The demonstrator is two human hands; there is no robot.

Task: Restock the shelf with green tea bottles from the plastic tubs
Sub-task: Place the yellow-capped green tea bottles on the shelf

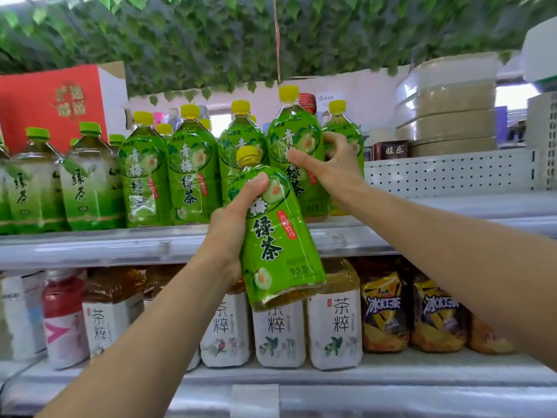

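My left hand (233, 218) grips a large green tea bottle (275, 236) with a yellow cap, held tilted in front of the upper shelf (120, 245). My right hand (330, 159) reaches to the shelf and holds the side of a second green tea bottle (297, 140) that stands raised above its neighbours. Several matching yellow-capped bottles (190, 173) stand in a row on that shelf. One more stands behind my right hand, mostly hidden. No plastic tubs are in view.
Paler green tea bottles with green caps (87, 182) fill the shelf's left end under a red carton (57, 101). A white perforated panel (452, 173) lies to the right. The lower shelf holds white-labelled tea bottles (334, 321) and yellow iced tea bottles (384, 315). Fake leaves hang overhead.
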